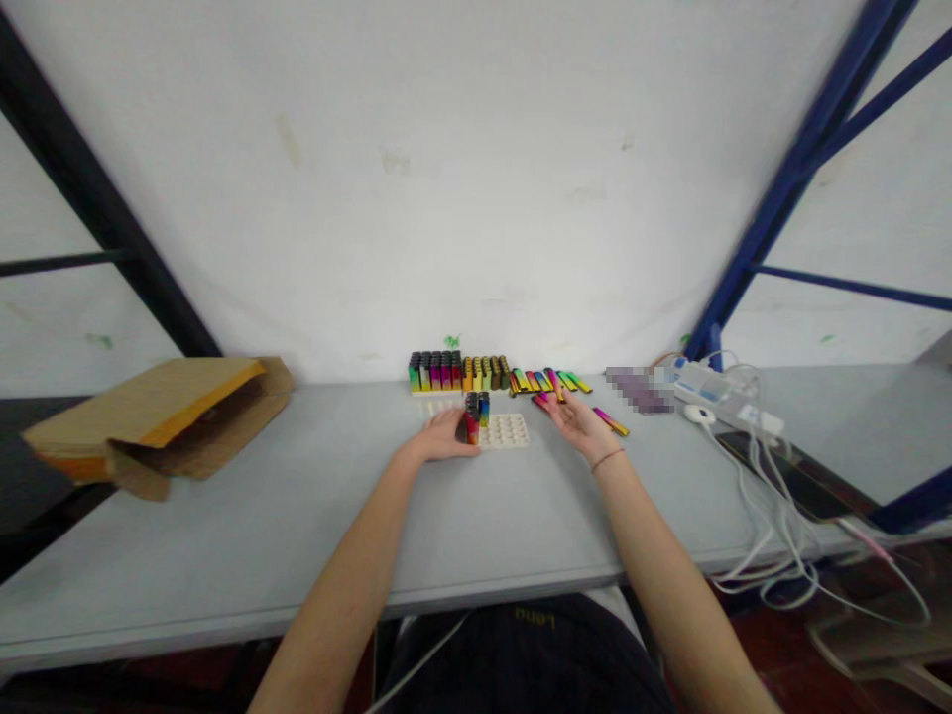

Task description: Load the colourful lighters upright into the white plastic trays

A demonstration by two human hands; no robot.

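Observation:
Colourful lighters (pixel 473 426) stand upright in the left columns of a white tray (pixel 506 430) with round holes; its other holes show bare. My left hand (pixel 444 436) is curled around the tray's left end, thumb at the front, fingers behind, against the standing lighters. To the right of the tray, my right hand (pixel 582 426) is turned partly palm up, its fingers closed on a pink-and-yellow lighter (pixel 554 385). A red-pink lighter (pixel 540 401) lies at its fingertips. Behind them, several multicoloured lighters (pixel 521 381) lie in a row.
Filled racks of upright lighters (pixel 435 372) stand near the wall. One loose lighter (pixel 611 421) lies right of my right hand. An open cardboard box (pixel 160 412) sits at the left. A power strip (pixel 725 397), white cables (pixel 766 476) and a dark flat device (pixel 799 476) occupy the right.

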